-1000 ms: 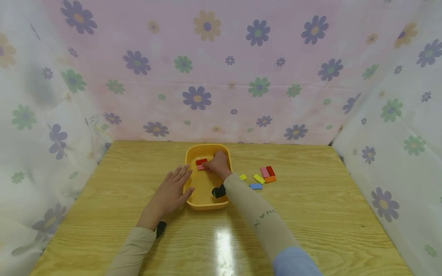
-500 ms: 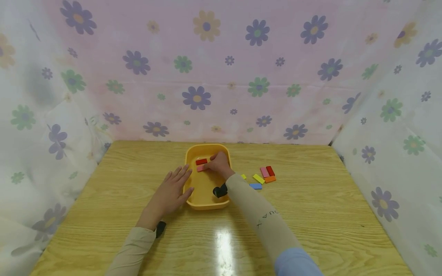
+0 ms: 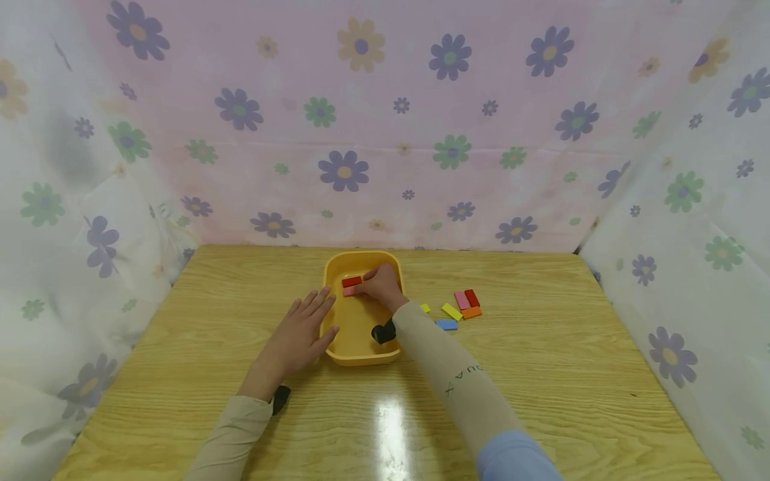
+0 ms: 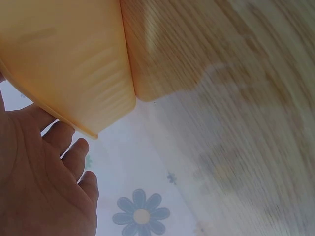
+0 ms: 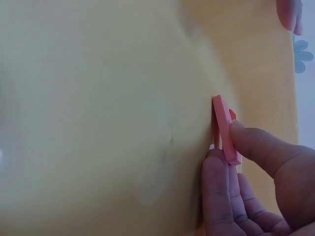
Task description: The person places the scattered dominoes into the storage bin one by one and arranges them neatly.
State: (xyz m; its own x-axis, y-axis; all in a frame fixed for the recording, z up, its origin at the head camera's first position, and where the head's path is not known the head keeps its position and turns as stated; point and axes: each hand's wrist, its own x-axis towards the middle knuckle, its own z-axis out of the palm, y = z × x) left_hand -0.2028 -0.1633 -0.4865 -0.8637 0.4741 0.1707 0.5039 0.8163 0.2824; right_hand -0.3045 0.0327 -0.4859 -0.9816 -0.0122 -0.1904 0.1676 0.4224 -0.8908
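Observation:
A yellow plastic tub (image 3: 361, 344) stands on the table. My right hand (image 3: 381, 284) reaches inside it and pinches a small pink block (image 5: 225, 129) between thumb and fingers, close over the tub's floor. Just beyond the pink block lies a red block (image 3: 351, 282), also in the tub; only a sliver of red shows behind the pink one in the right wrist view. My left hand (image 3: 295, 334) rests with spread, straight fingers at the tub's left rim, and the left wrist view shows its fingers (image 4: 75, 158) along the outside of that rim.
Right of the tub lie loose blocks: a pink one (image 3: 461, 300), a red one (image 3: 472, 298), an orange one (image 3: 472, 312), a blue one (image 3: 446, 325) and yellow ones (image 3: 452, 312). Flowered cloth (image 3: 385, 133) walls off the back and sides of the wooden table (image 3: 541, 374).
The right hand has shifted the pink block slightly inside the tub, away from the red block and then back nearer to it. The left hand has stayed in place.

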